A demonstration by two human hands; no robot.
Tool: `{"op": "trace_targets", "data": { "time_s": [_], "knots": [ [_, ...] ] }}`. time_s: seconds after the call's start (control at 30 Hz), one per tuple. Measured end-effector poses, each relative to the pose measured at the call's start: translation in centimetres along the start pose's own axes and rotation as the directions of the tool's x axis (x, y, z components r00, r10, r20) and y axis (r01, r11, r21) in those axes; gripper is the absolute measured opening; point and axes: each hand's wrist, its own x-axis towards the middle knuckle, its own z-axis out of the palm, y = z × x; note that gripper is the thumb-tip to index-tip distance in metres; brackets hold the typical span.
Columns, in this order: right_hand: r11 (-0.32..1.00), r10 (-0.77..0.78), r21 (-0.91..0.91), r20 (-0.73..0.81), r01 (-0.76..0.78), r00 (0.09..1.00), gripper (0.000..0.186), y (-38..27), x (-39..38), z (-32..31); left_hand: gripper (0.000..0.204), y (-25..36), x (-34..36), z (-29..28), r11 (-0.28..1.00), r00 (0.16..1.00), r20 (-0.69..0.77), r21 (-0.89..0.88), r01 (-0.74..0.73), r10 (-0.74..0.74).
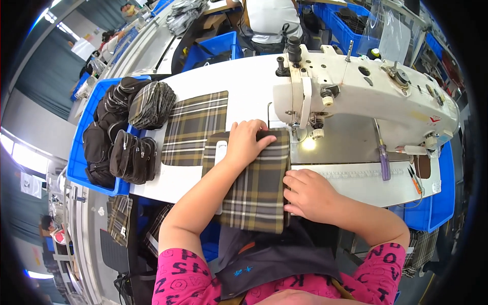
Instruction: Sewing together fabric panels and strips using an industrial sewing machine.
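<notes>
Your left hand lies palm down on the far part of the plaid cloth, fingers loosely bent and thumb stretched out to the right, not closed around anything. Your right hand has its bent fingertips at the cloth's right edge; its thumb is hidden, so you cannot tell whether it pinches the layers. The cloth lies to the left of your right fingertips and beneath your left palm, the right hand nearer its long right edge, the left nearer its far end. Its long axis runs from your body toward the table's far edge, far end pointing away from you, with the far right corner just beside the needle end of the sewing machine. The near end reaches past the front edge of the table. A white strip shows by your left forearm. Further left, another plaid piece lies flat, then black pouches and a blue bin at the table's left end. A purple screwdriver lies toward the right end.
</notes>
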Motion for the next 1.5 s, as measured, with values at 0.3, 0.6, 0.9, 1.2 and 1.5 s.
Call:
{"op": "trace_targets", "data": {
  "time_s": [0.3,0.6,0.9,1.2,1.5],
  "knots": [
    [0.957,-0.266,-0.134,-0.048,0.257,0.963,0.04,1.6,-0.3,2.0,0.02,1.6,-0.5,-0.1,0.99,0.993,0.017,-0.078,-0.115,0.117],
    [0.983,-0.137,-0.124,-0.003,0.135,0.991,0.04,1.3,-1.2,1.7,0.016,3.0,1.3,-0.8,0.997,0.989,0.146,-0.073,0.032,-0.021],
    [0.985,-0.131,-0.115,0.014,0.131,0.991,0.039,1.2,-1.1,1.3,0.026,3.0,2.0,-1.4,0.99,0.957,0.257,-0.014,0.141,-0.133],
    [0.991,-0.116,-0.064,0.031,0.118,0.993,0.04,1.3,-0.9,1.4,0.01,3.0,1.6,-0.6,0.993,0.966,0.248,-0.063,0.095,-0.077],
    [0.991,-0.108,-0.071,0.039,0.11,0.993,0.04,1.4,-1.0,0.7,0.027,3.2,0.0,0.2,0.895,0.892,0.07,-0.018,-0.446,0.446]
  ]
}}
